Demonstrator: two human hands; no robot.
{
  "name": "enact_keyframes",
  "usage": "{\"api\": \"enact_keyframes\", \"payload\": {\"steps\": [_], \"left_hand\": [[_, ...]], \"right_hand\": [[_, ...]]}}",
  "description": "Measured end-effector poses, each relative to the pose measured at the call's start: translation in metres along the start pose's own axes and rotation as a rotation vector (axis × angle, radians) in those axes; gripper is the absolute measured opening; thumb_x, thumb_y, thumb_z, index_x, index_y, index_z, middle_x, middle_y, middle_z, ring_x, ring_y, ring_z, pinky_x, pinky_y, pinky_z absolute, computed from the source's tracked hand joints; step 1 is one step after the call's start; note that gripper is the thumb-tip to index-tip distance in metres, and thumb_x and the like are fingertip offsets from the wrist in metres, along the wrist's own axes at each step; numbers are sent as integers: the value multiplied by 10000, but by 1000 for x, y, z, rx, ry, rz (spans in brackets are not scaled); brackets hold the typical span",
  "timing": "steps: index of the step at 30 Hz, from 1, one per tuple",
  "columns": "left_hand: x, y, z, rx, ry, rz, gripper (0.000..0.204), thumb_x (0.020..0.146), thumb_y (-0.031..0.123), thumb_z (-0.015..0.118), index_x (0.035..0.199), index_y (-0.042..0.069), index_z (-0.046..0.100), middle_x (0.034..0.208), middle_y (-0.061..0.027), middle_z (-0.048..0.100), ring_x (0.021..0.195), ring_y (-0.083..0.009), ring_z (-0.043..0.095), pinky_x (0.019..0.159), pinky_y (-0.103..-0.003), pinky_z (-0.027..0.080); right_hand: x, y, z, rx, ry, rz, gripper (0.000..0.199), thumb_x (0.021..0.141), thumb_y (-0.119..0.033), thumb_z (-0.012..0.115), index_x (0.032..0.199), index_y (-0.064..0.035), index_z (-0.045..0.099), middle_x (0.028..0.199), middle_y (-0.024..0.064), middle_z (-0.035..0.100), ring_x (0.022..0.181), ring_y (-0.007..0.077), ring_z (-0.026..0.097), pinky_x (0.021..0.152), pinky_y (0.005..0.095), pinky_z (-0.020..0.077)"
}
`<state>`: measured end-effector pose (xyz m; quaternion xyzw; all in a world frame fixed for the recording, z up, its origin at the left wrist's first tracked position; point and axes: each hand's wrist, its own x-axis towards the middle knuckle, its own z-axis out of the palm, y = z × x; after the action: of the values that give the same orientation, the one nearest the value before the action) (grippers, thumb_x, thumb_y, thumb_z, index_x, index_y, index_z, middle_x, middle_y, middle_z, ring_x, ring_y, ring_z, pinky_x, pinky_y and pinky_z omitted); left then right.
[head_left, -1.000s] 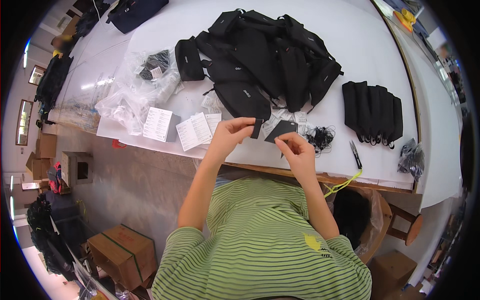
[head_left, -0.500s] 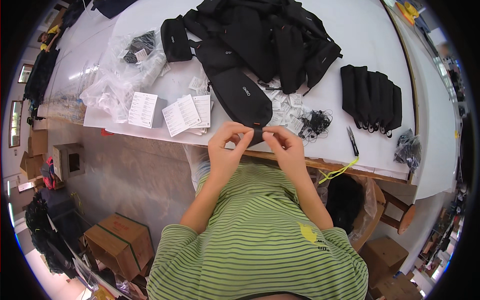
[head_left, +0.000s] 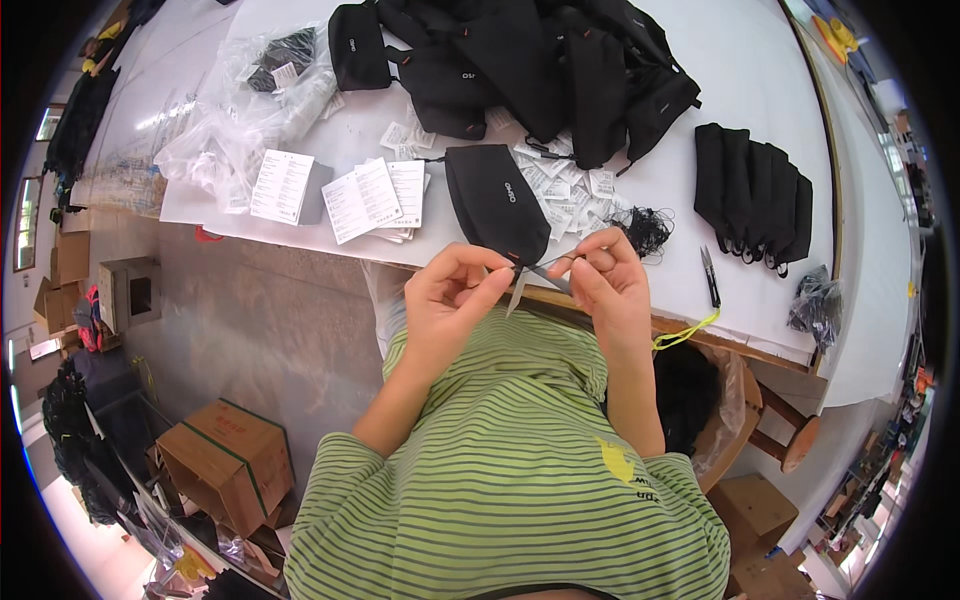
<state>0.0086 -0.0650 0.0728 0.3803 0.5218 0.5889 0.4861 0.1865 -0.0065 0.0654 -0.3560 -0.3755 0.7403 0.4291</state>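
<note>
A black zip pouch (head_left: 495, 200) with a small white logo lies at the table's front edge, its near end toward me. At that end, my left hand (head_left: 455, 300) is closed, thumb and forefinger pinching the pouch's black strap loop. My right hand (head_left: 612, 285) is closed too, a little apart, pinching a thin black cord (head_left: 562, 260) that runs to the loop. Between the hands a narrow whitish tag (head_left: 516, 296) hangs down below the loop. Fingers partly hide where cord and loop meet.
Black pouches (head_left: 520, 70) are heaped behind, others lined up (head_left: 755, 195) at right. Small white labels (head_left: 560, 195), a tangle of black cords (head_left: 645, 230) and snips (head_left: 711, 278) lie nearby. White printed cards (head_left: 362, 200) and clear plastic bags (head_left: 235, 150) are left.
My right hand has moved right, off the strap loop, and now pinches a thin cord. A whitish tag now shows between my hands. The pouch appears shorter and separate from the heap.
</note>
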Motion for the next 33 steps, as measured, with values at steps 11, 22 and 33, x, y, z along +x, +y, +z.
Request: {"api": "enact_keyframes", "payload": {"steps": [11,22,33], "left_hand": [[0,0,8,194,-92,20,81,807,-4,692,880,0,656,593,84,430,521,14,297,487,-168,224],[1,5,8,282,-109,5,65,792,17,702,843,13,661,571,82,394,510,3,275,477,-193,194],[5,-9,-8,139,-285,-67,208,799,73,730,882,28,545,681,47,475,568,-11,344,505,-173,257]], "right_hand": [[-5,11,7,1,13,62,83,855,-49,675,820,-12,611,759,91,682,483,33,437,432,168,315],[-5,8,11,-110,15,43,69,849,-67,688,855,-7,653,729,54,674,545,15,471,480,170,324],[-9,3,2,-375,-144,-6,112,788,-115,748,798,-21,687,685,-18,643,576,6,504,519,173,365]]}}
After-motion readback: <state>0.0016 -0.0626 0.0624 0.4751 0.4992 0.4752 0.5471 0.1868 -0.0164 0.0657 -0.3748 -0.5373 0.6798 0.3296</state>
